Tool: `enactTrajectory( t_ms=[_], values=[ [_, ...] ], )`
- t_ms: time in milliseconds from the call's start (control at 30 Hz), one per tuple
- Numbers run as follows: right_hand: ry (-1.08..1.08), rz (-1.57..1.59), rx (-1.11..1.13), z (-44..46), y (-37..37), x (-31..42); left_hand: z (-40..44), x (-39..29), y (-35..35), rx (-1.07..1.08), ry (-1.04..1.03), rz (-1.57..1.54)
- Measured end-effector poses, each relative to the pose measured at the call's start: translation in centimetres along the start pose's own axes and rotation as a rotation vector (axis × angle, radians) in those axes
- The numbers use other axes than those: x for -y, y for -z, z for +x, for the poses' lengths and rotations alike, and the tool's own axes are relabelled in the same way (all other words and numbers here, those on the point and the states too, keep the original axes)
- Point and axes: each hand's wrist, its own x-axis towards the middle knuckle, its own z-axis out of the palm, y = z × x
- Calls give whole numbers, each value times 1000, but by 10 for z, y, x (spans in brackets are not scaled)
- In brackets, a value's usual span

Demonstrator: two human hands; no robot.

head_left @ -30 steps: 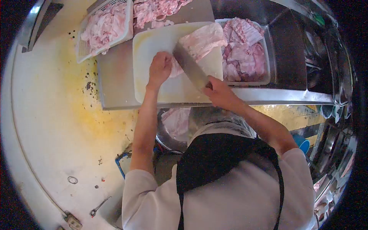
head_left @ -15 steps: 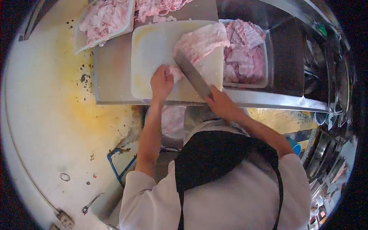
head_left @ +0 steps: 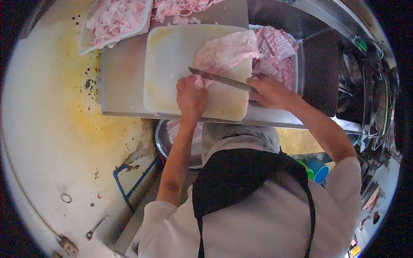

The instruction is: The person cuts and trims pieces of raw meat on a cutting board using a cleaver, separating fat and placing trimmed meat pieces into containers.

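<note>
A large slab of raw meat lies on the white cutting board, its right end reaching the board's edge. My right hand is wrapped round the handle of a long knife. The blade points left across the near side of the slab. My left hand is closed just below the blade tip, gripping a small pale piece of meat that shows at its fingers. Whether this piece is still joined to the slab is hidden by the blade.
At the upper left a white basket holds pale trimmings. More trimmings lie behind the board. A white tray of meat sits right of the board, in the metal sink. Below the counter stands a metal bowl.
My right hand has moved right and up, and the knife has swung to a flatter angle. My left hand has shifted slightly right. The slab has stayed nearly in place.
</note>
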Motion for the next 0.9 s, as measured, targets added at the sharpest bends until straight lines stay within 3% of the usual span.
enactTrajectory(
  t_ms=[100,167,233,367,467,533,567,600,633,667,733,800,900],
  values=[
    [-91,98,138,51,-1,31,6,-11,-6,54,20,88],
    [172,134,-242,95,-40,38,10,-12,-12,99,48,171],
    [43,87,-67,127,-38,60,10,0,-16,37,1,164],
    [-18,71,-62,106,-44,65,10,28,0,12,-94,92],
    [-80,11,-35,30,-50,40,12,65,21,148,238,-75],
    [-268,73,112,-9,-48,28,31,81,40,88,448,-431],
    [-281,121,84,-26,-43,28,44,89,53,60,553,-610],
    [-297,169,57,-44,-36,29,70,96,74,87,482,-519],
    [-313,218,31,-58,-34,28,97,133,86,-15,153,-421],
    [-282,266,-23,-67,-38,23,135,79,136,63,335,36],
    [-212,357,-136,-77,-52,14,198,91,158,-269,175,-239],
    [-222,365,-184,-81,-61,11,240,93,175,-373,-134,323],
    [-326,525,-273,-94,-72,21,241,72,153,-117,-25,94]
  ],
)
